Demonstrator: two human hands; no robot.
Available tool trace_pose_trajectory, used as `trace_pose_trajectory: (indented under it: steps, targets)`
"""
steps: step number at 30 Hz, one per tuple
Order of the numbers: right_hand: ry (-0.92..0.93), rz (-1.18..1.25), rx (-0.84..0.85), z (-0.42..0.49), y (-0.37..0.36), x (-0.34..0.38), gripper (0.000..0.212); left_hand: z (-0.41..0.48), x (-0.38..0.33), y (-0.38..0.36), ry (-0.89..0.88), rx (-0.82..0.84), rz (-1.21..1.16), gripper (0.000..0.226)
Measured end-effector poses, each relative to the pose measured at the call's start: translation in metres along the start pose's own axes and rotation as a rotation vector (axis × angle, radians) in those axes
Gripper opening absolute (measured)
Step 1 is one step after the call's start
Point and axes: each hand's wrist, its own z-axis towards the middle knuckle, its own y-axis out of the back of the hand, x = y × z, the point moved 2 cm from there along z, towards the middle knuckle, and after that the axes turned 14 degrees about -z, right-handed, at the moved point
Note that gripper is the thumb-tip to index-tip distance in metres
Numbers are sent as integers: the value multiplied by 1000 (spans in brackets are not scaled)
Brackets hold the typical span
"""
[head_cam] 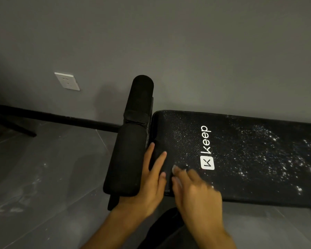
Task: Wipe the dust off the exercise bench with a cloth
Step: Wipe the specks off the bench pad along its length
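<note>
the right hand [196, 189] at lower centre is motion-blurred, so whether its fingers [177, 171] hold anything cannot be told. the surface [258, 159] runs off the frame's right edge.

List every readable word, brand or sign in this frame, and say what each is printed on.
"keep": white lettering on the black bench pad, running sideways in this view.
"K": stylised letter in a white square badge beside that word, on the same pad.
Wall socket: no readable marking.
Nothing else is legible.
</note>
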Motion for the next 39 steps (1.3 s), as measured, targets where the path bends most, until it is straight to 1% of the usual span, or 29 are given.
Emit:
trace_pose_trajectory:
  steps: [2, 3, 5, 6, 8, 9, 12, 14, 17, 18, 20, 22, 25, 28, 31, 33, 36, 39]
  targets:
    - [20, 32, 35, -14, 3, 0, 29, 6, 1, -7, -15, -25, -88, 53]
    - [14, 33, 46, -14, 3, -1, 27, 7, 1, -9, -15, -33, -110, 54]
    - [-1, -11, 35, 0, 2, -3, 16, 6, 5, -13, -22, -33, -108, 55]
    - [-25, -26, 21, 11, 1, -4, 14, 6, 6, -14, -24, -35, -98, 56]
    - [-79, -41, 16, 29, -2, -2, 17, 5, 10, -15, -18, -33, -98, 57]
    - [-76, -28, 22, 31, -2, 2, 20, 6, 10, -15, -15, -35, -103, 58]
    - [38, 1, 25, 14, -2, 10, 25, 8, 8, -16, -36, -47, -143, 55]
    - [55, 25, 45, 2, 3, 5, 27, 9, 6, -16, -56, -60, -166, 53]
    - [11, -20, 67, 17, 4, 2, 10, 8, 11, -15, -48, -52, -158, 56]
    - [-9, -50, 82, 26, 2, 3, 10, 7, 12, -16, -43, -51, -149, 57]
    - [-55, -77, 105, 46, -2, 7, 19, 8, 11, -17, -30, -52, -155, 58]
    - [-45, -63, 133, 49, -6, 14, 25, 7, 14, -19, -10, -47, -163, 58]
    - [4, -15, 148, 25, 0, 23, 32, 2, 29, -21, 26, 6, -83, 54]
    - [12, 20, 177, 7, 3, 20, 43, 0, 37, -23, 75, 49, -95, 55]
    - [66, -78, 193, 27, -1, 16, 39, 0, 38, -24, 87, 44, -125, 57]
    - [69, -43, 207, 59, -8, 16, 37, 0, 39, -25, 99, 47, -123, 60]
    - [19, 2, 189, 93, -10, 18, 36, 0, 37, -24, 106, 43, -104, 63]
    - [58, 8, 231, 77, -3, 22, 33, -1, 38, -24, 81, 39, -100, 62]
